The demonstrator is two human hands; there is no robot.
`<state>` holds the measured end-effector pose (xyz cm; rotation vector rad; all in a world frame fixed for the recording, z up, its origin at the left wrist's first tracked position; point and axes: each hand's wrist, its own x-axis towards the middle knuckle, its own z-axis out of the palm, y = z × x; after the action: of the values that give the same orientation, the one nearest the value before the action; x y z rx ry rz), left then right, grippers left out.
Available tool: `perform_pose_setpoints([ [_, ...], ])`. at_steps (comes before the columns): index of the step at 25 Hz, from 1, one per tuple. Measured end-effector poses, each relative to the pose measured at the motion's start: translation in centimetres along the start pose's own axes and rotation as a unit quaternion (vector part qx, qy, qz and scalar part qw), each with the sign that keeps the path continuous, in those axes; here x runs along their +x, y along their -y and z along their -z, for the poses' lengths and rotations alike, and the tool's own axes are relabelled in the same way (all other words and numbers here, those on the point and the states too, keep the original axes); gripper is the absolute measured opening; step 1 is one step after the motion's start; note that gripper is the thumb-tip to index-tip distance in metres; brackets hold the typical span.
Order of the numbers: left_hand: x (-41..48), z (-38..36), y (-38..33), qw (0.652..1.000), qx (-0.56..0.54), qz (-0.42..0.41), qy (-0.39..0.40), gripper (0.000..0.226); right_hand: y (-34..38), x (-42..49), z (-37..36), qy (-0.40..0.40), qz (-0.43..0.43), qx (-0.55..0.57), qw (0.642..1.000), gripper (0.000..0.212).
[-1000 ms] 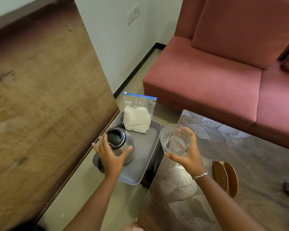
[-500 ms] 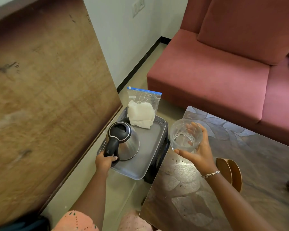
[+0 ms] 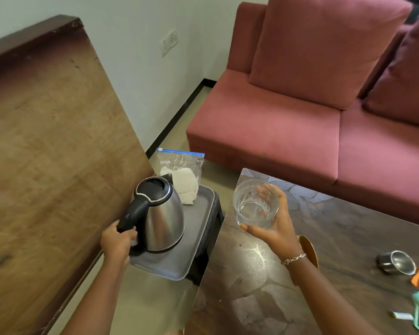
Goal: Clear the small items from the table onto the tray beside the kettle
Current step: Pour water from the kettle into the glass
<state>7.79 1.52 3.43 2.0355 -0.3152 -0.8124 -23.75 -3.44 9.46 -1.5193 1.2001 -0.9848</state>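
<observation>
Near a red sofa [image 3: 276, 131], a dark table [image 3: 348, 238] is seen, with a grey tray [image 3: 196, 228] just beside its left edge. The handle of the kettle [image 3: 165, 218] on the tray is gripped by the left hand [image 3: 117, 241]. A clear glass [image 3: 255, 204] is held above the table corner in the curled right hand [image 3: 277, 229].

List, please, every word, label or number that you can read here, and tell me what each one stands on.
No text is readable here.
On the zip bag: a small white label patch, too blurred to read.
On the wooden board: faint dark marks at its left edge, illegible.
On the kettle and the glass: no lettering visible.
</observation>
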Motion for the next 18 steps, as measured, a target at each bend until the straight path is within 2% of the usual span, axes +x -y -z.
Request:
perform_pose_setpoints([
  [5,-6.3,0.9,-6.1,0.993,-0.059,-0.100,0.031,0.041,1.0,-1.7,3.2,-0.010,0.024,0.005,1.000,0.087],
  [9,-11.4,0.5,-10.3,0.976,-0.087,-0.196,0.032,0.049,1.8,-3.5,6.2,-0.014,0.031,0.008,0.999,0.088],
  [11,-13.5,0.2,-11.6,0.964,-0.094,-0.245,0.038,0.046,2.0,-4.4,8.0,-0.018,0.036,-0.004,0.999,0.092],
  [15,-17.3,-0.2,-14.2,0.939,-0.066,-0.335,0.049,0.040,1.9,-6.1,11.2,-0.028,0.035,-0.011,0.999,0.088],
  [18,-19.6,-0.9,-16.8,0.909,-0.023,-0.413,0.052,0.047,1.9,-7.4,12.8,-0.037,0.033,-0.018,0.999,0.086],
])
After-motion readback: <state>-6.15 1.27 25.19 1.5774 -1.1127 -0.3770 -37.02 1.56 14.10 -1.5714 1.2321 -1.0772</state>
